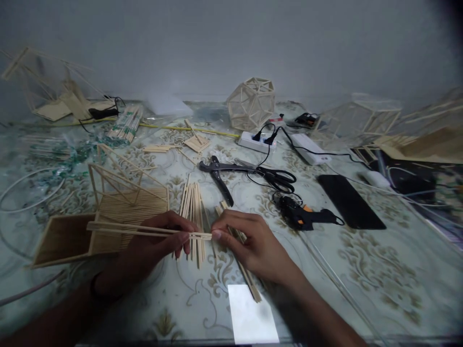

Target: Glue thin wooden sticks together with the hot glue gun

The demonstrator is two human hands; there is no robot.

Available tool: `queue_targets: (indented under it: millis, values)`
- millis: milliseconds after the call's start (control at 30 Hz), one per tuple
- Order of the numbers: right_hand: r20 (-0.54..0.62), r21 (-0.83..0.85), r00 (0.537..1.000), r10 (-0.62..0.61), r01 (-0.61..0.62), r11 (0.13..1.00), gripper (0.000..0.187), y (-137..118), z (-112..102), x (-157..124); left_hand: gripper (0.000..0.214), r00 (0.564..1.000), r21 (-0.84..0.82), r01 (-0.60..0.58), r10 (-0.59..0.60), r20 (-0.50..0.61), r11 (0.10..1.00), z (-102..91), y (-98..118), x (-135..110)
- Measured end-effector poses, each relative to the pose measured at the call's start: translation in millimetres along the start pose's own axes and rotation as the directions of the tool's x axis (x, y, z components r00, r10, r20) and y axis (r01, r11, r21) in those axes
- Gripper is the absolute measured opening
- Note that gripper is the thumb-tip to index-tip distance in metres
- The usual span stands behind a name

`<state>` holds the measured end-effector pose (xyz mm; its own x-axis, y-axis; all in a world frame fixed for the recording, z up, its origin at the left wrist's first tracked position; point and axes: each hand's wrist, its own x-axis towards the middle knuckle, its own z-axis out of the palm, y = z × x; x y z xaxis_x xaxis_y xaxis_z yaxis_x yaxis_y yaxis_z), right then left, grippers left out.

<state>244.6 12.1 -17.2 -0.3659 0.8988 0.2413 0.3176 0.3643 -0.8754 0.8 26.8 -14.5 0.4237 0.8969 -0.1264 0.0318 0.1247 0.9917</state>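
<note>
Thin wooden sticks [135,228] lie lengthwise between my two hands, a few held together. My left hand [159,238] pinches them near their right part, and their left ends stick out past it. The fingertips of my right hand [249,238] close on the right ends. Beneath and behind the hands, a loose pile of wooden sticks [193,197] is fanned out on the table. Another bundle of sticks [249,282] passes under my right hand, its near end over a white sheet [251,315]. Left of my hands stands a stick-built model [132,200] with a slatted base.
A black cutter [220,180], scissors [277,179], a hot glue gun [307,214] and a black phone [350,201] lie to the right. Behind them are a power strip [256,142] with cables and a round stick frame [251,103]. Packaged sticks [126,123] lie back left.
</note>
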Motion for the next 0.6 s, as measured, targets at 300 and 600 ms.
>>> queue_targets:
  millis: [300, 600]
  values:
    - [-0.160, 0.646, 0.954, 0.255, -0.094, 0.758, 0.042, 8.5, -7.2, 2.7, 0.014, 0.998, 0.140, -0.004, 0.012, -0.058, 0.990, -2.8, -4.6, 5.5]
    - [-0.572, 0.251, 0.769, 0.285, -0.167, 0.953, 0.029, 49.1, -44.3, 7.0, 0.017, 0.999, 0.158, -0.026, 0.033, -0.041, 0.987, -4.6, -1.6, 0.0]
